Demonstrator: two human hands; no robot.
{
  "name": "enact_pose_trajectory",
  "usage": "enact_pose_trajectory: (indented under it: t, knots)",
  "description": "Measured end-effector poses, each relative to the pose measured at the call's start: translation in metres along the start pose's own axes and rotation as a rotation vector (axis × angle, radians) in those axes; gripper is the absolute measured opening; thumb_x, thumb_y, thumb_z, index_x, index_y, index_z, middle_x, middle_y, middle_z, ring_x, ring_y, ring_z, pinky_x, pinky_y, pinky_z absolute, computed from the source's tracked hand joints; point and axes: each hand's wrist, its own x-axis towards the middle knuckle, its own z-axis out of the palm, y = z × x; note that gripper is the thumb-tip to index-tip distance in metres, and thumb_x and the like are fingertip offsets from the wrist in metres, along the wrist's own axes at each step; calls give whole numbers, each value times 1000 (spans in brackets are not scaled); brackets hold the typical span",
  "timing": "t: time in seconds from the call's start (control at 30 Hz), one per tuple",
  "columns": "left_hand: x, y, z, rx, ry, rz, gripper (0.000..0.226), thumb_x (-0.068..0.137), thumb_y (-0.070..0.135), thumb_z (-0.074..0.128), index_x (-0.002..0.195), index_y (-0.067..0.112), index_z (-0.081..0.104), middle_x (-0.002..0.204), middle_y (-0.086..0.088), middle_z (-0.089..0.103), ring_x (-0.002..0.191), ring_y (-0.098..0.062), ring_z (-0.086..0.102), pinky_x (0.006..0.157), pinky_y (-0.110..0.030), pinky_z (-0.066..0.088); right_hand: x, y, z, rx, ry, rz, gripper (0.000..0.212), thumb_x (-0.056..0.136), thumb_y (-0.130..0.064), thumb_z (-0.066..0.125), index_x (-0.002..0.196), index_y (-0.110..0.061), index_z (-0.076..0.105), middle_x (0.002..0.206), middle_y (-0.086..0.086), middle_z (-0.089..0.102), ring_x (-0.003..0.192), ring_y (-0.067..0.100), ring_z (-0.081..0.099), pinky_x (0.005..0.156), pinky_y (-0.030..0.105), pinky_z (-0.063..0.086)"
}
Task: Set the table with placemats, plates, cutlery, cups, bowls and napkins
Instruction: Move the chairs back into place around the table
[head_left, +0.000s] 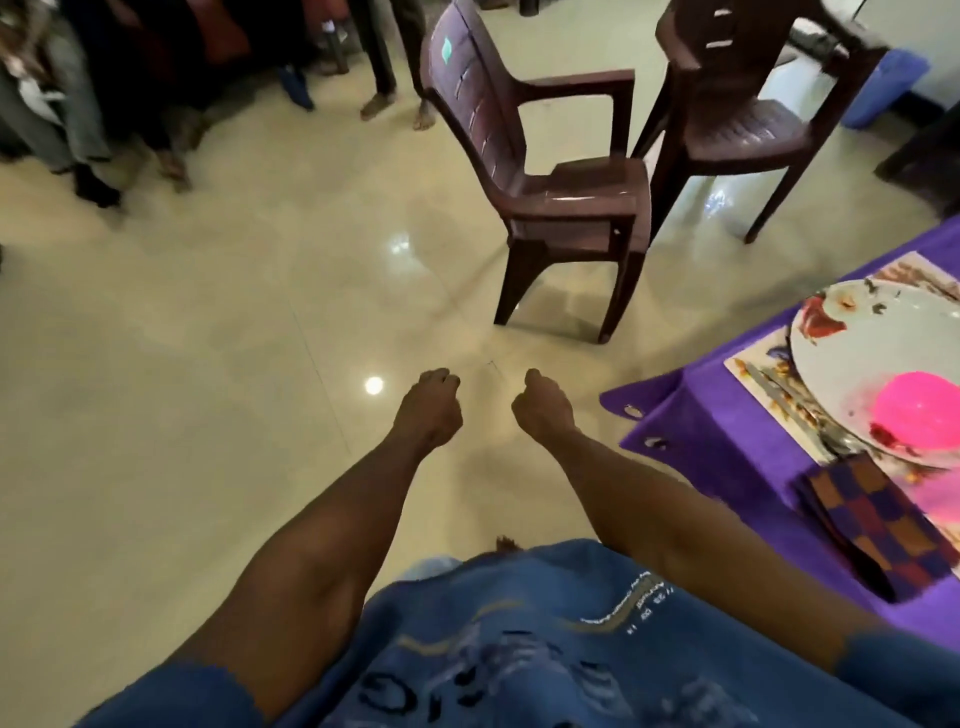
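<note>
Plate on placemat | left hand, right hand fisted, empty | shirt print unreadable

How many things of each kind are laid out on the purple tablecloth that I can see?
Placemat: 1
Plate: 1
Pink bowl: 1
Knife: 1
Checked napkin: 1
Total: 5, all at one setting, partly cut off by the picture's right edge.
</note>
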Motion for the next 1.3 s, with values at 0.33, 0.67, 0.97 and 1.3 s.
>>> enact_pose_trajectory:
  t: [0.33, 0.67, 0.97, 1.3]
  knots:
    - [229, -85, -80, 55, 39, 370, 33, 85, -1, 49, 115, 4, 61, 118, -9, 58, 113, -28, 53, 86, -35, 47, 176, -120, -11, 136, 235, 154, 34, 93, -6, 47, 126, -4, 49, 124, 16, 58, 111, 32, 58, 90, 39, 50]
    - [440, -183, -201, 225, 188, 695, 77, 65, -8, 57, 140, 2, 44, 139, -23, 45, 130, -40, 42, 109, -45, 34, 326, -262, -27, 262, 489, 328, 38, 91, -10, 45, 128, -5, 46, 124, 16, 53, 109, 35, 55, 87, 41, 47]
    - [636, -207, -260, 254, 211, 882, 92, 63, 4, 54, 151, 8, 26, 154, -20, 28, 141, -37, 25, 119, -48, 20, 505, -310, -81, 533, 780, 395, 26, 95, -33, 43, 104, -13, 56, 102, 7, 60, 90, 25, 58, 74, 36, 46]
    - [823, -191, -325, 539, -100, 1258, 50, 87, 25, 55, 137, 17, 54, 148, -4, 47, 144, -25, 30, 123, -42, 7, 638, -348, -174, 793, 130, 493, 59, 81, -70, 57, 108, -18, 66, 103, 1, 68, 95, 20, 63, 88, 39, 51]
